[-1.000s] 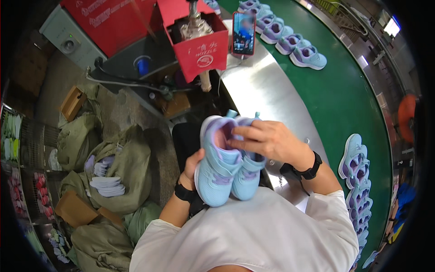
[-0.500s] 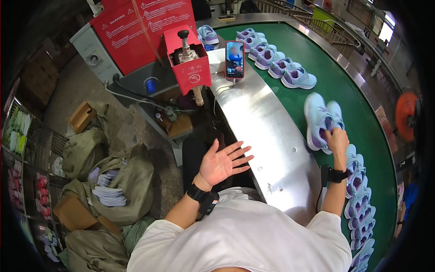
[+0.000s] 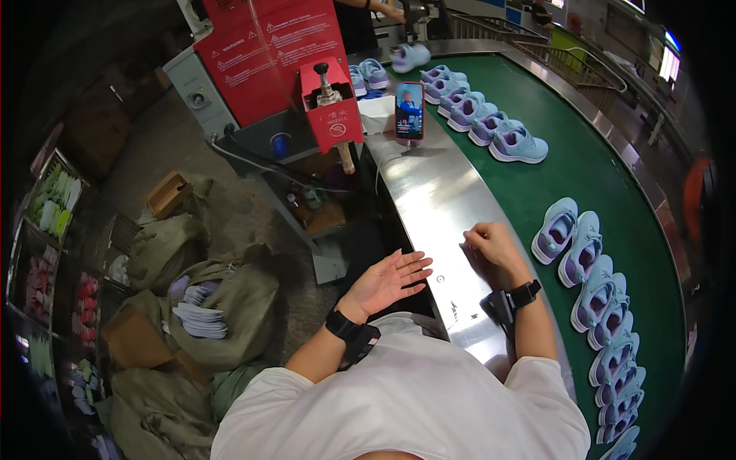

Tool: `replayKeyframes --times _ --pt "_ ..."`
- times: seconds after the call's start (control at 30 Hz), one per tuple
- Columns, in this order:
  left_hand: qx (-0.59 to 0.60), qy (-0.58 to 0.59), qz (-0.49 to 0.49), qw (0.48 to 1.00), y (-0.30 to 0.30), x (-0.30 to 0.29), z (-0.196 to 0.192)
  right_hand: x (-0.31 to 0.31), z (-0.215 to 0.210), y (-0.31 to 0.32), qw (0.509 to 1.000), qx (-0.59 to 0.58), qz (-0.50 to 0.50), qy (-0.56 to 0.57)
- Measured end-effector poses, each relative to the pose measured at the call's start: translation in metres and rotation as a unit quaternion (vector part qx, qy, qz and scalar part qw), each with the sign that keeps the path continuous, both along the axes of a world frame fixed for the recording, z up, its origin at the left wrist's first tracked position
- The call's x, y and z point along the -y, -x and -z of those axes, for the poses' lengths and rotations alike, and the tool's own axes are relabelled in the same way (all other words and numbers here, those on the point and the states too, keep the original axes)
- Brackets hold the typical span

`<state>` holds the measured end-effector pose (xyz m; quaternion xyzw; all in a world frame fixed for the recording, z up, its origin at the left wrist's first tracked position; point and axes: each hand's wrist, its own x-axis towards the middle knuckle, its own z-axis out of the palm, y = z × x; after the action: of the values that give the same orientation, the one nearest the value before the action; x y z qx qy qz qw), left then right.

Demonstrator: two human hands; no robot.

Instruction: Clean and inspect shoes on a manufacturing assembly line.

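Note:
My left hand (image 3: 389,285) is held palm up beside the metal ledge (image 3: 429,192), fingers spread and nothing in it. My right hand (image 3: 497,249) hovers over the ledge with its fingers curled in and thumb against them; no object shows in it. To its right on the green belt (image 3: 606,207) stand two light blue and purple sneakers, a left one (image 3: 555,230) and a right one (image 3: 581,250). A row of matching sneakers (image 3: 602,299) runs from them toward me along the belt. Another row of sneakers (image 3: 483,123) stands farther off.
A phone (image 3: 409,111) stands on the ledge near a red machine nozzle (image 3: 331,115). Beyond it, a blurred sneaker (image 3: 411,57) is near the belt's far end, and another person's hand (image 3: 389,11) shows. Sacks (image 3: 230,322) with insoles (image 3: 201,318) lie at left.
My right hand has let go of the pair of sneakers, which now stands on the belt, and has moved left over the ledge. My left hand remains open. A blurred sneaker appears at the far end.

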<state>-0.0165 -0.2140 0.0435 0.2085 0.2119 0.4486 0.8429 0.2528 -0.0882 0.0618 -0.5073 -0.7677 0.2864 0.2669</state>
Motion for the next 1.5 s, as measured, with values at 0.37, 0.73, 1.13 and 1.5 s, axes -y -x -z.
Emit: replayKeyframes --times 0.37,0.73,1.13,1.5 --pt "-0.053 0.01 0.0 0.999 -0.035 0.027 0.016 -0.008 0.049 -0.019 0.981 -0.148 -0.022 0.128" --pt "-0.065 -0.021 0.001 0.998 -0.031 0.038 0.007 -0.001 0.054 -0.016 0.984 -0.14 -0.021 0.109" --pt "-0.149 -0.068 0.001 0.986 -0.035 -0.011 -0.02 -0.012 0.039 -0.004 0.965 -0.212 0.027 0.153" --pt "-0.693 -0.541 -0.05 0.474 -0.066 -0.152 -0.008 -0.055 0.021 -0.006 0.956 -0.194 0.031 0.216"
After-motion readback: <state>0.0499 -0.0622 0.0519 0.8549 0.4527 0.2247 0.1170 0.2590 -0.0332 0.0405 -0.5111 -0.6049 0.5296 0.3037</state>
